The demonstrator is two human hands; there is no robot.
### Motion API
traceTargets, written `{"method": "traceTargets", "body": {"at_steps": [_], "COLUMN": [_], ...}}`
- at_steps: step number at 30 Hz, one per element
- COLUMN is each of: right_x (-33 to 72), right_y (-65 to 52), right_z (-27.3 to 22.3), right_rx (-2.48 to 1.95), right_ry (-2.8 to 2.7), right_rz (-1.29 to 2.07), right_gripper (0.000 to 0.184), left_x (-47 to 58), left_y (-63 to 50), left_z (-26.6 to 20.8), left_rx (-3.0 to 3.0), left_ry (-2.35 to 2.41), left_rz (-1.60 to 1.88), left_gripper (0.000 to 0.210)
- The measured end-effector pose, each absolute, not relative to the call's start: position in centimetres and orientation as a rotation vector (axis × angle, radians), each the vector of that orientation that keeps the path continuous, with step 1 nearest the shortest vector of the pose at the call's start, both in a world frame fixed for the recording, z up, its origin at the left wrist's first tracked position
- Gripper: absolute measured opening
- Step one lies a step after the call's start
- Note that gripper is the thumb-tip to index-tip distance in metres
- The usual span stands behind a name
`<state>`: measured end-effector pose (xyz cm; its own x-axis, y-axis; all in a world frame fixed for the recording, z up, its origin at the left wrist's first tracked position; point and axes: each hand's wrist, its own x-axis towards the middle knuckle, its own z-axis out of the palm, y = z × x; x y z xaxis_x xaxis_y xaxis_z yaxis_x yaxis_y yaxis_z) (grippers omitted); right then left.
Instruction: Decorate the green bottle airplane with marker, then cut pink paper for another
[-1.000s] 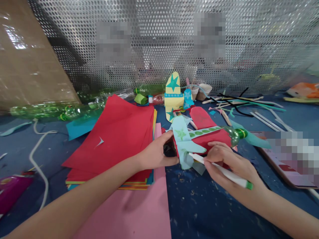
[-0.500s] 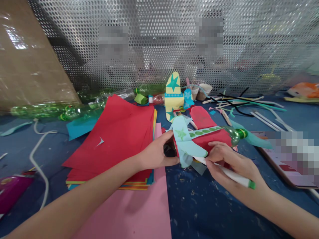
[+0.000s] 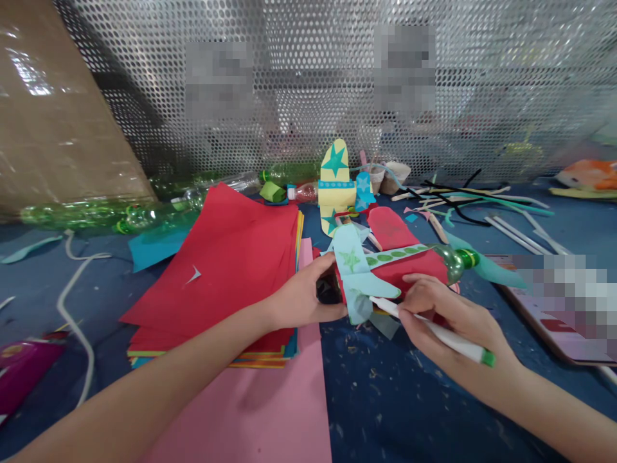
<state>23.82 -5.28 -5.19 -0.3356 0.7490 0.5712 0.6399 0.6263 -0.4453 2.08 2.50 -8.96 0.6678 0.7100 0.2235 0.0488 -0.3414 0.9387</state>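
A bottle plane [image 3: 414,270], wrapped in red paper, lies on its side with its green cap to the right. A strip of green dots runs along it. My left hand [image 3: 308,289] grips its left end, thumb and fingers curled around the tail. Light blue paper tail pieces [image 3: 353,257] stand there, one bearing a green star. In my right hand [image 3: 443,315] is a white marker [image 3: 453,341] with a green end. Its tip is at the edge of the lower blue tail piece; whether it touches is hard to tell.
Left of the bottle is a stack of red paper [image 3: 231,257] over a pink sheet [image 3: 250,411]. A yellow paper plane [image 3: 337,167] and green bottles [image 3: 72,215] stand behind. On the right lie a phone [image 3: 554,315] and loose pipe cleaners [image 3: 463,199].
The marker's tip has shifted slightly up and left along the lower blue tail piece. My left hand and the bottle plane stay where they were.
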Motion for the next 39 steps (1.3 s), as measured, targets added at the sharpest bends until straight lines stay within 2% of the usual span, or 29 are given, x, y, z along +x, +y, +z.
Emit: {"method": "traceTargets", "body": {"at_steps": [27,31,35,39], "right_x": [23.8,23.6,23.4,23.2], "right_y": [-5.3,-5.6,-6.6,-7.4], "right_z": [-5.0,-4.6,-4.5,-5.2], "right_rx": [-1.018,-0.916,-0.691,-0.551], "right_ry": [-2.084,-2.047,-2.192,-2.413], "right_rz": [0.205,0.149,0.06,-0.021], "right_gripper": [0.023,0.025,0.03,0.014], "left_x": [2.0,1.9,1.9,1.8], "left_y": [2.4,2.4,2.7,2.9], "left_z": [-9.0,-8.8,-8.6,-8.3], "left_rx": [1.805,1.816,1.829,1.836], "left_ry": [0.623,0.634,0.673,0.727], "left_rz": [0.763,0.741,0.756,0.805], "left_gripper": [0.062,0.059,0.066,0.066]}}
